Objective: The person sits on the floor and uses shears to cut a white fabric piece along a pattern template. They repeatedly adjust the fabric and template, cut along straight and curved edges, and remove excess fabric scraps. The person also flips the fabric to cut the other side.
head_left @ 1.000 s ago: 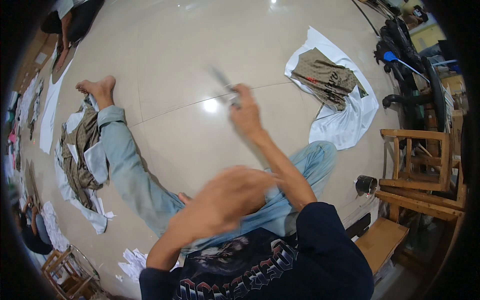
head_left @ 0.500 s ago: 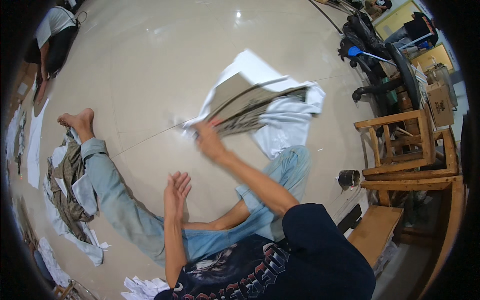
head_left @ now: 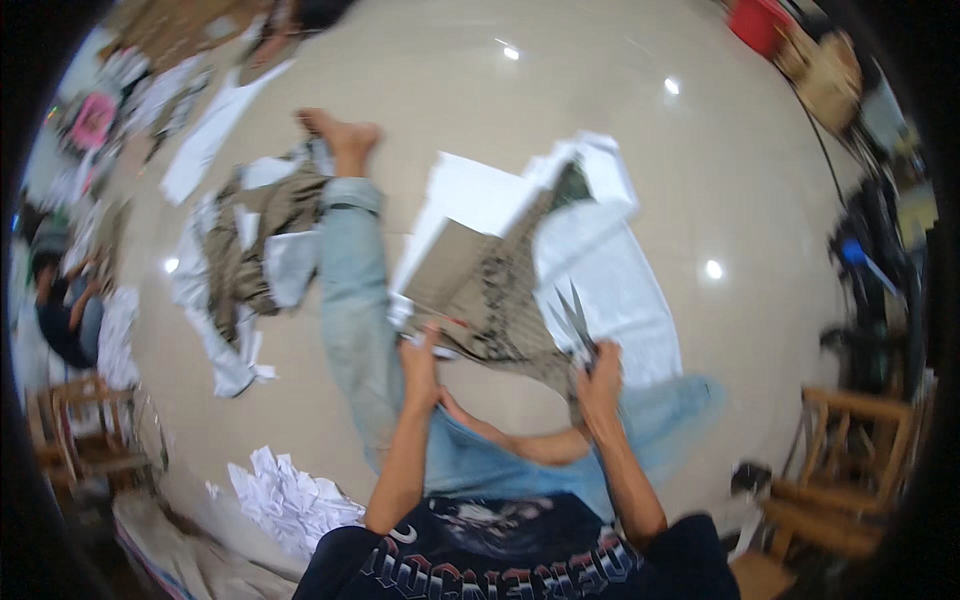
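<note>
A brown patterned cloth (head_left: 500,290) with dark markings is spread on the floor between my legs, joined with or lying over white material (head_left: 600,260). My left hand (head_left: 420,365) pinches the cloth's near left edge. In my right hand (head_left: 602,385) is a pair of scissors (head_left: 572,318), its blades pointing up and away, parted, above the white material. The cloth's near right edge hangs close under my right hand; whether those fingers hold it too I cannot tell.
Left of my outstretched leg lies a heap of brown and white cloth (head_left: 265,235). White scraps (head_left: 290,500) are piled at the near left. Wooden stools (head_left: 855,440) stand at the right. A person (head_left: 70,320) sits at the far left, and a red container (head_left: 758,28) is at the back right.
My left hand, open and away from the cloth before, now grips its edge. My right hand has moved right with the scissors. The cloth lies more spread out, and the view has turned.
</note>
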{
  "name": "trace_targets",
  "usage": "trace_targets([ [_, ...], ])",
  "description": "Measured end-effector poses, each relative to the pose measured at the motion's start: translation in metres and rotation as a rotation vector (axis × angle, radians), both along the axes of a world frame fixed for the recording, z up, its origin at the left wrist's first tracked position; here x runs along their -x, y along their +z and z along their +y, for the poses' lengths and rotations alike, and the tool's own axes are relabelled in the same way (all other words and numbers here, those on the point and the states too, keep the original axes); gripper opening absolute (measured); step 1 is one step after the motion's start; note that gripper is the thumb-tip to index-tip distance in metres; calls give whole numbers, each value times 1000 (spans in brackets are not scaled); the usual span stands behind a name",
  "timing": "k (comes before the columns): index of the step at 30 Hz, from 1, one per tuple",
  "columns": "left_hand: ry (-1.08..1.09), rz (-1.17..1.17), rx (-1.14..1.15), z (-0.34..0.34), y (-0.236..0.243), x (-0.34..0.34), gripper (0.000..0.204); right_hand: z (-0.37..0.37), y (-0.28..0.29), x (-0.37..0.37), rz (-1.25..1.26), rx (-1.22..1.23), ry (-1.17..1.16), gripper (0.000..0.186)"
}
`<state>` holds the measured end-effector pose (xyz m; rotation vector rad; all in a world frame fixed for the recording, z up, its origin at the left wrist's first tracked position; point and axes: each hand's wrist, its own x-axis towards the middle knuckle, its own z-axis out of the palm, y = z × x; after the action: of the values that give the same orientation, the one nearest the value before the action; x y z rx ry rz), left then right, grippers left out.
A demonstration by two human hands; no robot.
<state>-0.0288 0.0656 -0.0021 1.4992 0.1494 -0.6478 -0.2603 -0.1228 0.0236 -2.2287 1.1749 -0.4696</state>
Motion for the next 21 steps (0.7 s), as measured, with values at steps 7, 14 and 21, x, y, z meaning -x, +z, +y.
trace_targets([
  [7, -120, -175, -173, 28, 83, 15, 35, -77, -27, 66, -516, -266, -308, 44],
  [14, 228, -18, 436, 105, 166, 0, 33, -140, 87, 177, -1038, -857, -392, 56],
  [21, -5, -106, 717, 65, 280, -61, 39, -204, 113, 234, -427, 23, -370, 48],
])
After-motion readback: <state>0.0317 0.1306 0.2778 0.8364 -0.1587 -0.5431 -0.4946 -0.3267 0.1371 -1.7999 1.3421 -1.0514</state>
